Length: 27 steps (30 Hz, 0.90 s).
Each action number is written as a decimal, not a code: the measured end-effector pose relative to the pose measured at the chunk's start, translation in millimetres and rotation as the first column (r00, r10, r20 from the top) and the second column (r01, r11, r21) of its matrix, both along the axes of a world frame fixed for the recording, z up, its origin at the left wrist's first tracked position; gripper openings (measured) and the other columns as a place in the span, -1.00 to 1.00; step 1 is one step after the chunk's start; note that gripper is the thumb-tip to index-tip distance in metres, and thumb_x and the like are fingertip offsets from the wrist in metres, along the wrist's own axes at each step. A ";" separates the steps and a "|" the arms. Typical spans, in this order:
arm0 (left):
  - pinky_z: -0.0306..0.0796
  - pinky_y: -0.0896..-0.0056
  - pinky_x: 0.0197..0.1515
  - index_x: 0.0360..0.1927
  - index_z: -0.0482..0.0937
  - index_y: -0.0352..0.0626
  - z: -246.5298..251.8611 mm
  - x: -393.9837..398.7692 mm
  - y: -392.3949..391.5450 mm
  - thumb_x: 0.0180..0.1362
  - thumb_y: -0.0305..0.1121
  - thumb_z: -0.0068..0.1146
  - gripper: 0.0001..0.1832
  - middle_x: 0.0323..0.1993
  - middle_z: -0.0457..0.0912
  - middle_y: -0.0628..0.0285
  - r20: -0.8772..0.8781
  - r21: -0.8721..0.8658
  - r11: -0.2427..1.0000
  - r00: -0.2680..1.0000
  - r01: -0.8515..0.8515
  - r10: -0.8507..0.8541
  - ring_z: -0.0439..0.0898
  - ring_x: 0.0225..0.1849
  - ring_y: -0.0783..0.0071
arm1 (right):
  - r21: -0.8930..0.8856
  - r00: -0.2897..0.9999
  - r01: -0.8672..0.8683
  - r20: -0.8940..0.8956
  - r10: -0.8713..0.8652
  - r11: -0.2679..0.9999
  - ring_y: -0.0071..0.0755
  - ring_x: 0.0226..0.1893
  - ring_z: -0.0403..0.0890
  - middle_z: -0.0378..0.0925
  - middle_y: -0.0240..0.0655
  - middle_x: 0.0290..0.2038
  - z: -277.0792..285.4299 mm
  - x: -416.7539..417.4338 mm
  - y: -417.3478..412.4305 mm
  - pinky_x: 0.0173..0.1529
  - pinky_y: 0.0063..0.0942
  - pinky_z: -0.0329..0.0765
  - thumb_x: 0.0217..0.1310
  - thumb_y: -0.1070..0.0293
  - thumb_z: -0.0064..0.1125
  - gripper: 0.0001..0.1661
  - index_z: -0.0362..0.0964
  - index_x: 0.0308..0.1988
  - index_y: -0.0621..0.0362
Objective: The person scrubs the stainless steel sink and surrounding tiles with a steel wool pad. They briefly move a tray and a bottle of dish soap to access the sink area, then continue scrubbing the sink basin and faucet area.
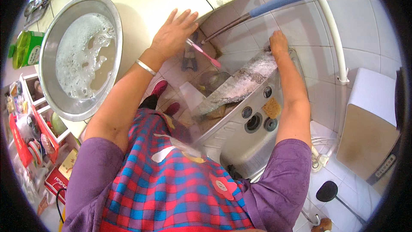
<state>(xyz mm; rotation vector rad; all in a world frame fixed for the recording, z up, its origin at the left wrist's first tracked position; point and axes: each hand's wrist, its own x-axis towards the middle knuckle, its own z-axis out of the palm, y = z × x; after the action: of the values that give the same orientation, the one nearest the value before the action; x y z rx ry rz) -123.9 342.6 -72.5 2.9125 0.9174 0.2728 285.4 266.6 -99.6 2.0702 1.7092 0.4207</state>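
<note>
My left hand [175, 35] is palm down at the edge of the pale counter, several fingers spread, its thumb hidden. A pink and white stick like a toothbrush [206, 54] juts from beneath it; whether the hand grips it is not visible. With curled fingers, my right hand [278, 42] closes on the upper end of a long, mottled grey-and-white item [241, 80], fish-like in shape, its material unclear. That item slants down along the near rim of the stainless-steel sink [244, 154]. Inside the sink are a drain [253, 122] and a brown sponge [272, 108].
A metal basin [118, 42] of sudsy water stands on the counter, beside a green bottle [27, 50]. A blue-sleeved pole [280, 1] and white pipe [336, 38] cross the tiled wall. At right are a white box-shaped unit [363, 132] and a black ladle [327, 191].
</note>
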 end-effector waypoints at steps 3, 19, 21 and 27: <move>-0.21 0.12 0.42 0.15 0.38 -0.02 -0.7 -0.1 -0.9 -0.11 -0.47 0.15 -0.37 0.35 0.07 0.37 -0.010 -0.018 1.000 1.000 -0.015 0.015 -0.03 0.39 0.39 | -0.132 0.973 -0.148 0.156 0.168 0.980 -0.23 -0.16 0.47 0.51 -0.30 -0.33 39.5 -10.5 0.2 -0.18 -0.28 0.45 -0.02 0.41 0.05 -0.85 0.57 -0.46 0.12; -0.22 0.14 0.42 0.15 0.38 0.01 2.4 2.0 0.1 -0.11 -0.50 0.12 -0.37 0.35 0.05 0.39 -0.039 -0.032 0.999 0.999 -0.013 0.012 -0.05 0.39 0.40 | 0.210 0.965 0.030 -0.261 0.027 0.977 -0.06 -0.25 0.46 0.44 -0.11 -0.34 7.6 -0.6 -1.5 -0.13 -0.16 0.42 0.07 0.38 -0.07 -0.84 0.42 -0.42 0.20; -0.22 0.13 0.42 0.15 0.38 0.01 2.3 1.2 -0.1 -0.12 -0.49 0.12 -0.37 0.35 0.06 0.39 -0.010 -0.027 1.000 1.000 -0.012 0.012 -0.03 0.39 0.40 | 0.242 0.974 -0.055 -0.203 0.106 0.969 -0.07 -0.24 0.46 0.44 -0.13 -0.36 26.1 -10.4 -6.8 -0.14 -0.17 0.42 0.07 0.39 -0.07 -0.84 0.43 -0.43 0.20; -0.22 0.13 0.42 0.14 0.39 -0.01 5.1 0.8 -2.0 -0.15 -0.50 0.13 -0.36 0.34 0.08 0.38 -0.016 -0.048 0.999 1.000 -0.015 0.014 -0.02 0.39 0.39 | 0.327 0.985 -0.161 -0.013 0.175 0.931 -0.06 -0.25 0.46 0.45 -0.15 -0.39 132.7 -5.3 -33.5 -0.17 -0.17 0.42 0.08 0.38 -0.06 -0.82 0.43 -0.45 0.23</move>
<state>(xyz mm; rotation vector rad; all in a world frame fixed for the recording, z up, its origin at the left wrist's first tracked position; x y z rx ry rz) -123.1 340.6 -67.4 2.8695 0.9347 0.2265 280.1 233.1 33.2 2.1725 1.9610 0.7637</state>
